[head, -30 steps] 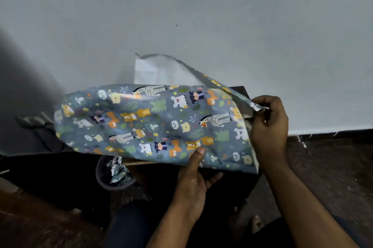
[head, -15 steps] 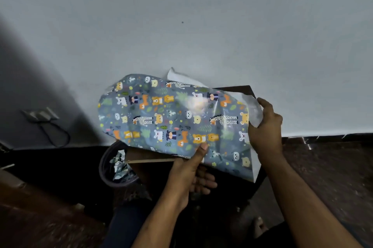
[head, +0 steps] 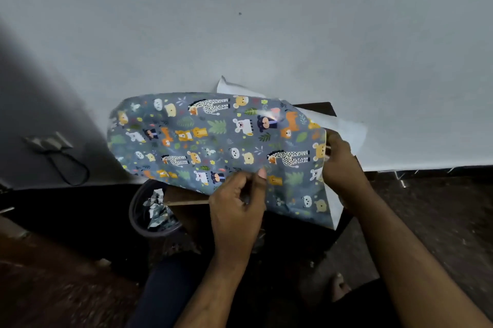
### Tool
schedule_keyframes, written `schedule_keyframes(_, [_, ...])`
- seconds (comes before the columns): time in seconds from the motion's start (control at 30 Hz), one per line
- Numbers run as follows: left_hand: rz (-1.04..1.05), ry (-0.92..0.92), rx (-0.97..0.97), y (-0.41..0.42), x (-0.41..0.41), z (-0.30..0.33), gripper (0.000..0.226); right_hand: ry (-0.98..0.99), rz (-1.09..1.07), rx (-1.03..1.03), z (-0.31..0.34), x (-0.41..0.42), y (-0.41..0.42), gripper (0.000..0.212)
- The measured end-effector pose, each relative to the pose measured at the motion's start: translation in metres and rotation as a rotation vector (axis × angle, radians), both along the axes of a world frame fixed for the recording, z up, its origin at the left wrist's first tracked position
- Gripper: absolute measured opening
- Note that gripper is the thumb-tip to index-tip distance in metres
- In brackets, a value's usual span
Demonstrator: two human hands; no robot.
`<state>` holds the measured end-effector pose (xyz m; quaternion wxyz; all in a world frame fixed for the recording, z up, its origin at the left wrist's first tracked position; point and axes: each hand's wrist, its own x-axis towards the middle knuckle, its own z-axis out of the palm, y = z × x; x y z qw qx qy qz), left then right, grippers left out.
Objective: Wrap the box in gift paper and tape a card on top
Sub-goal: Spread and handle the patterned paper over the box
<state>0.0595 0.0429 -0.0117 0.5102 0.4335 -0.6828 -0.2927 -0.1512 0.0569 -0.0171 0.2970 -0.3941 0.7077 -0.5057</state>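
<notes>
A sheet of grey-blue gift paper point(head: 213, 138) printed with cartoon animals is held curved above a small dark table point(head: 324, 108). Its white underside shows at the back and right edges. My left hand point(head: 236, 210) pinches the paper's near edge, thumb on the printed side. My right hand point(head: 340, 165) grips the paper's right edge. A thin brown edge point(head: 186, 202) shows under the paper near my left hand; whether it is the box I cannot tell. No card is in view.
A round dark bin point(head: 138, 210) with crumpled paper scraps stands on the floor left of the table. A wall socket with a looped black cable point(head: 66, 165) is on the grey wall at left. My legs and a bare foot point(head: 340, 286) are below.
The paper has swung round and now lies more level, its left end lower. My left hand went from pressing with the thumb to pinching the near edge. The right hand shifted slightly right.
</notes>
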Motion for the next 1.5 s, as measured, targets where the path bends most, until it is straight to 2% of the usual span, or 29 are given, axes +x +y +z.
schedule_keyframes(0.07, [-0.037, -0.005, -0.007, -0.003, 0.001, -0.005, 0.026, -0.282, -0.012, 0.063, -0.009, -0.006, -0.003, 0.080])
schedule_keyframes(0.13, [-0.045, -0.003, 0.003, -0.006, 0.002, -0.008, 0.017, -0.542, 0.035, 0.071, -0.010, -0.011, -0.005, 0.086])
schedule_keyframes(0.23, [-0.042, 0.008, 0.017, -0.008, 0.002, -0.010, 0.007, -0.677, 0.068, 0.027, -0.007, -0.006, -0.003, 0.103])
schedule_keyframes(0.27, [-0.021, 0.002, 0.021, -0.008, 0.002, -0.012, 0.006, -0.695, 0.074, 0.010, -0.007, -0.002, -0.002, 0.098])
schedule_keyframes(0.3, [0.006, -0.009, 0.027, -0.009, 0.001, -0.015, 0.010, -0.716, 0.063, -0.003, -0.007, 0.002, -0.001, 0.084])
schedule_keyframes(0.47, [0.079, 0.020, 0.044, -0.006, 0.003, -0.017, 0.043, -0.744, 0.103, 0.026, 0.002, 0.013, -0.001, 0.030])
schedule_keyframes(0.5, [0.121, -0.006, 0.031, -0.004, 0.004, -0.015, 0.047, -0.755, 0.130, 0.026, 0.005, 0.015, 0.000, 0.027])
schedule_keyframes(0.6, [0.241, 0.014, -0.007, 0.000, 0.009, -0.009, 0.048, -0.751, 0.199, -0.047, 0.010, 0.022, 0.002, 0.039])
schedule_keyframes(0.67, [0.267, 0.061, -0.051, -0.002, 0.016, -0.004, 0.052, -0.659, 0.181, -0.109, 0.015, 0.026, 0.001, 0.041])
schedule_keyframes(0.77, [0.296, 0.027, -0.116, -0.002, 0.029, 0.004, 0.062, -0.458, 0.239, -0.229, 0.024, 0.032, 0.006, 0.073])
schedule_keyframes(0.83, [0.278, 0.005, -0.150, 0.002, 0.037, 0.011, 0.069, -0.268, 0.326, -0.308, 0.027, 0.037, 0.013, 0.083])
schedule_keyframes(0.9, [0.260, -0.040, -0.194, 0.008, 0.044, 0.019, 0.071, -0.095, 0.363, -0.354, 0.025, 0.043, 0.022, 0.085])
schedule_keyframes(1.03, [0.273, -0.144, -0.270, 0.015, 0.060, 0.030, 0.068, 0.412, 0.322, -0.423, 0.018, 0.050, 0.031, 0.088])
schedule_keyframes(1.1, [0.305, -0.164, -0.288, 0.018, 0.064, 0.034, 0.066, 0.602, 0.346, -0.463, 0.011, 0.050, 0.034, 0.092])
schedule_keyframes(1.2, [0.283, -0.077, -0.217, 0.023, 0.066, 0.035, 0.060, 0.856, 0.381, -0.459, 0.003, 0.054, 0.037, 0.087])
schedule_keyframes(1.27, [0.270, 0.005, -0.143, 0.026, 0.067, 0.032, 0.058, 1.028, 0.401, -0.435, -0.002, 0.056, 0.039, 0.071])
schedule_keyframes(1.33, [0.271, 0.076, -0.079, 0.028, 0.067, 0.028, 0.050, 1.118, 0.408, -0.385, -0.012, 0.056, 0.041, 0.059])
schedule_keyframes(1.4, [0.282, 0.131, -0.051, 0.028, 0.071, 0.026, 0.040, 1.116, 0.420, -0.313, -0.025, 0.054, 0.041, 0.062])
schedule_keyframes(1.5, [0.359, 0.161, -0.056, 0.026, 0.079, 0.029, 0.039, 1.035, 0.431, -0.265, -0.034, 0.055, 0.040, 0.071])
